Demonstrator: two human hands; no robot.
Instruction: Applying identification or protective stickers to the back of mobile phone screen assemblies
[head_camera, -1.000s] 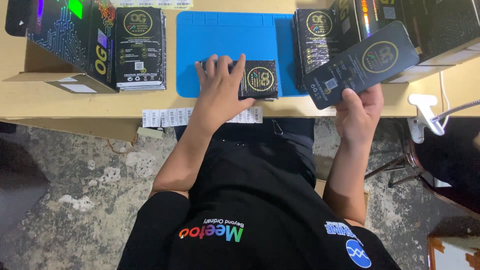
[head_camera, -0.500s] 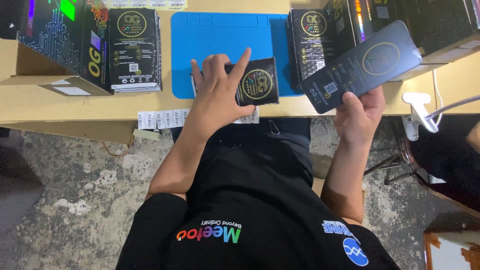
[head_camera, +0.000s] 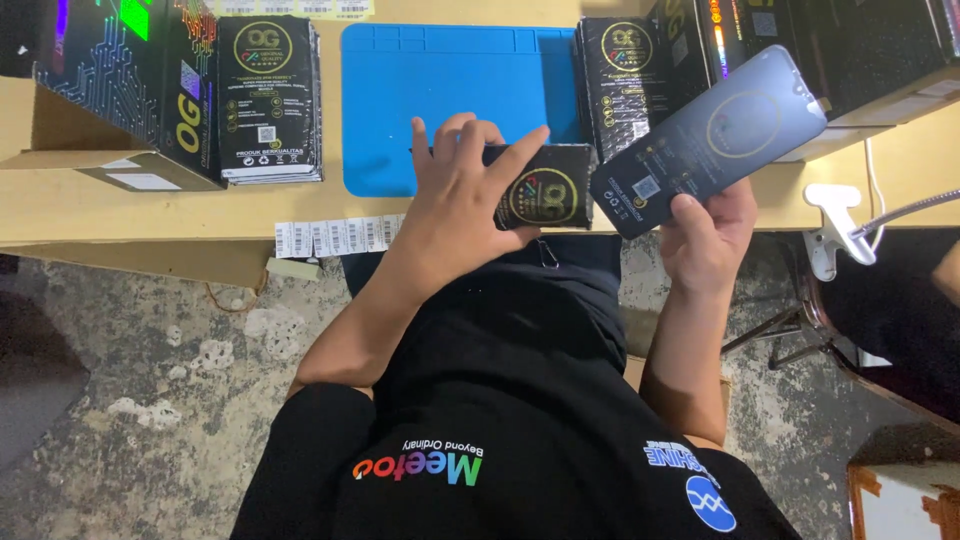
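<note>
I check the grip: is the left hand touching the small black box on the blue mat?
Touching. The head view shows the left hand lying flat over the small black box, fingers spread across its top.
</note>
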